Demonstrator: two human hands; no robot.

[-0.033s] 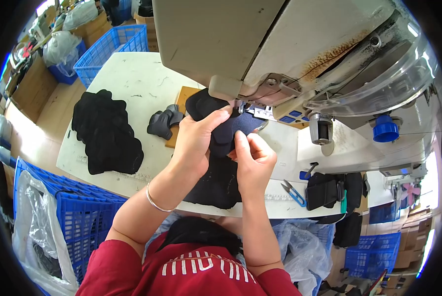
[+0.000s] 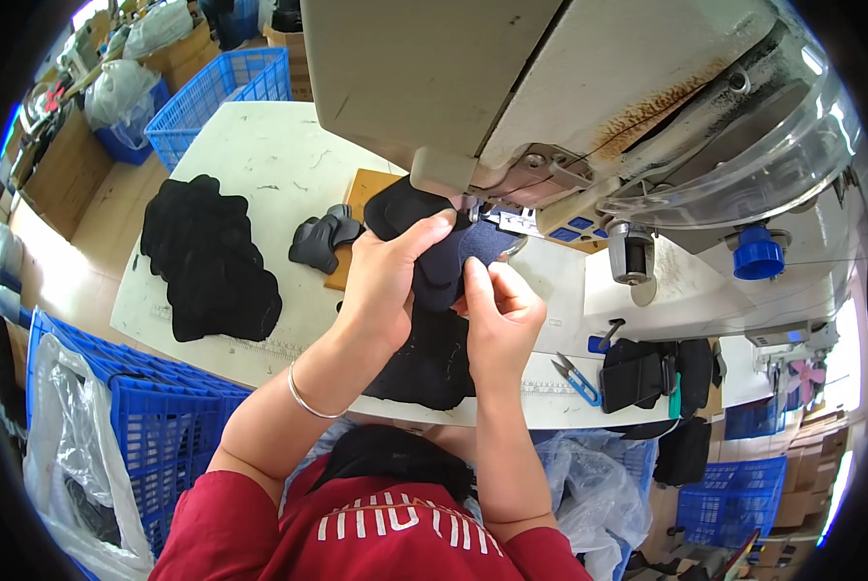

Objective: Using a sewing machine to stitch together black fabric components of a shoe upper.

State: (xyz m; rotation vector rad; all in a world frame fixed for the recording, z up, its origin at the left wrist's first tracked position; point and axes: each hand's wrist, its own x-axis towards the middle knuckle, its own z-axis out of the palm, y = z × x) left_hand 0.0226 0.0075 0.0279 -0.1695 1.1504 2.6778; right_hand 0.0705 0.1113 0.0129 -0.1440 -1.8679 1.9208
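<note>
A dark padded fabric piece, black with a navy side, lies under the needle area of the sewing machine. My left hand grips its left part, thumb on top close to the presser foot. With thumb and fingers pinched, my right hand holds the lower right edge of the same piece. Some fingertips are hidden beneath the fabric. Below my hands a stack of black fabric pieces rests at the table's near edge. A grey-black moulded part lies left of the machine bed.
A pile of black pieces covers the left of the white table. Blue thread snips and black cases lie right. Blue crates stand beside the table; another blue crate is behind it.
The fabric piece has shifted very slightly, and my right hand has moved a little to the right with it. My left hand stays almost in place.
</note>
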